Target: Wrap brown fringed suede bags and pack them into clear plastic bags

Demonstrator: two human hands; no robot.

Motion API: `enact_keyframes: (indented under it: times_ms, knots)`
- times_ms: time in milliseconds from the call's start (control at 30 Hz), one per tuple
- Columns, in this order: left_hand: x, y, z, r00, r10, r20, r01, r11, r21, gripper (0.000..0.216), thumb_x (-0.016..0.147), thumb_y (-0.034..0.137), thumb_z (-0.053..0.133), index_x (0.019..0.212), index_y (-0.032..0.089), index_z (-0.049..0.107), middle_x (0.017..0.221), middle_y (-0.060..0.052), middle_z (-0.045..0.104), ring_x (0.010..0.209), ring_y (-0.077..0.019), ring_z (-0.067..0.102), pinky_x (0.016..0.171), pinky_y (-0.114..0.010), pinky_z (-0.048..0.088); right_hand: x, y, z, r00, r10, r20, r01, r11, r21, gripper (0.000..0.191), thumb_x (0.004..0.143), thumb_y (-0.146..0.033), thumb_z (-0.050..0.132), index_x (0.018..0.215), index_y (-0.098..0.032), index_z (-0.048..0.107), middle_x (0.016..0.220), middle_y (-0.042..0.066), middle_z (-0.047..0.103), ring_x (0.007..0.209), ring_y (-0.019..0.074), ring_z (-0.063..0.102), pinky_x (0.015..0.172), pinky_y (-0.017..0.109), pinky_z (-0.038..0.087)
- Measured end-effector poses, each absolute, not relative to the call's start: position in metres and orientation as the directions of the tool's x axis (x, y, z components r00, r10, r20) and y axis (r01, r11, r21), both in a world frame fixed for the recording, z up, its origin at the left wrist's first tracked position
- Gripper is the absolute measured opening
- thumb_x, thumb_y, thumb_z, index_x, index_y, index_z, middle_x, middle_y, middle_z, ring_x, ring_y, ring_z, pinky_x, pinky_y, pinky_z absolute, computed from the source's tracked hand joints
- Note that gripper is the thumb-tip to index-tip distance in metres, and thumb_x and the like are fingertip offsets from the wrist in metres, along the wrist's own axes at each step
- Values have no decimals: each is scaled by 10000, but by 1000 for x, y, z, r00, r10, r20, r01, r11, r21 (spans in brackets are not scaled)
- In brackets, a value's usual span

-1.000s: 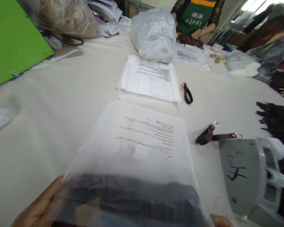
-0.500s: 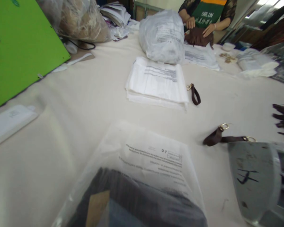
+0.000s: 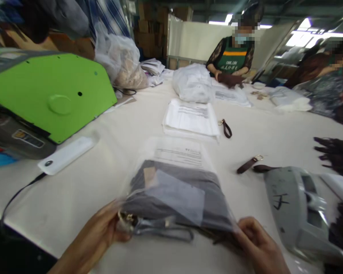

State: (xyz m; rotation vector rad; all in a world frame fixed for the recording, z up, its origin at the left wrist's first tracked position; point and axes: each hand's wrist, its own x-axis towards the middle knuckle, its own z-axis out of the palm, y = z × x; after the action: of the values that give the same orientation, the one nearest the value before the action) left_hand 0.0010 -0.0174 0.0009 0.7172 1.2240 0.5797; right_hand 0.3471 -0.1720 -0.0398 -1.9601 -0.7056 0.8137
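A see-through printed plastic bag [image 3: 178, 154] lies before me with a folded dark brown item [image 3: 214, 192] inside. On that item sit a pale slip [image 3: 180, 196] and a small tan card [image 3: 150, 177]. My left hand [image 3: 104, 224] is closed on the bag's near left corner, beside gold-coloured metal hardware [image 3: 128, 217] and a strap under the plastic. At the near right corner my right hand [image 3: 257, 241] pinches the plastic between curled fingers. Dark fringe-like strands show under the bag's near edge. What exactly the dark item is, I cannot make out.
Beyond lie a stack of printed plastic bags [image 3: 190, 120] and brown wrist straps [image 3: 226, 128]. A grey device [image 3: 286, 205] stands on the right; a green machine [image 3: 74, 87] and a white corded device [image 3: 67, 155] on the left. A co-worker [image 3: 231, 57] handles something brown across the table.
The view has tilted up, so the co-worker and the green machine show more fully. Both my hands have come into view, holding the bag's near corners.
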Motion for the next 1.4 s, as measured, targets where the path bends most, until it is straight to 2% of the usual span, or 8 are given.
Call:
enact_keyframes:
  times_ms: [133, 233, 433, 567, 633, 1000, 1267, 1400]
  knots:
    - [14, 3, 7, 299, 851, -431, 332, 331, 884, 419, 819, 580, 512, 1026, 236, 633, 835, -31, 696, 783, -253, 657, 675, -350, 547, 357, -136, -29, 507, 812, -289, 165, -420, -892, 391, 671, -578, 669, 655, -230, 494, 539, -46, 585, 453, 142, 575, 443, 229, 475]
    - [8, 6, 5, 239, 950, -202, 638, 3, 770, 355, 874, 490, 389, 964, 247, 633, 723, -22, 674, 705, -245, 653, 717, -340, 505, 354, -133, -32, 500, 825, -262, 199, -404, -893, 345, 732, -544, 612, 684, -234, 468, 504, -56, 600, 351, 118, 518, 370, 214, 406]
    - [-11, -29, -3, 111, 993, 51, 800, -120, 587, 462, 899, 491, 411, 1291, 246, 421, 917, -19, 665, 677, -200, 651, 602, -287, 499, 344, -136, -28, 504, 829, -243, 127, -349, -928, 316, 716, -498, 622, 680, -233, 454, 492, -38, 614, 385, 140, 566, 402, 237, 463]
    - [40, -72, -13, 584, 676, 449, 580, -735, 352, 202, 919, 325, 471, 1113, 307, 526, 945, -4, 667, 826, -194, 653, 726, -264, 509, 341, -131, -24, 515, 824, -235, 19, -285, -958, 337, 676, -489, 656, 687, -233, 436, 513, -46, 592, 418, 151, 578, 410, 268, 498]
    - [88, -84, -16, 815, 444, 372, 367, -893, 261, 198, 885, 219, 536, 1075, 275, 555, 919, -10, 662, 812, -201, 635, 717, -280, 508, 339, -130, -25, 526, 821, -222, 6, -264, -964, 375, 670, -526, 655, 693, -236, 418, 518, -56, 570, 410, 143, 562, 407, 270, 495]
    - [204, -55, -28, 923, 265, 278, 225, -960, 166, 74, 929, 209, 536, 980, 220, 588, 921, -7, 663, 815, -172, 644, 667, -250, 492, 337, -132, -33, 571, 817, -78, 132, -185, -974, 304, 741, -480, 626, 677, -213, 498, 577, -62, 497, 569, 131, 513, 513, 229, 428]
    - [197, -63, -23, 769, 588, 252, 542, -808, 230, 101, 896, 154, 493, 864, 194, 580, 828, -33, 661, 742, -213, 667, 611, -292, 479, 338, -130, -31, 433, 891, -138, 52, -178, -983, 303, 837, -514, 528, 754, -241, 426, 630, -34, 600, 517, 166, 611, 514, 288, 504]
    - [205, -59, -21, 674, 702, 232, 653, -712, 258, 152, 918, 156, 450, 855, 191, 584, 826, -41, 677, 727, -207, 675, 579, -276, 452, 333, -137, -25, 343, 939, 35, 404, -113, -908, 252, 913, -451, 459, 777, -239, 467, 624, -3, 638, 588, 184, 644, 595, 282, 489]
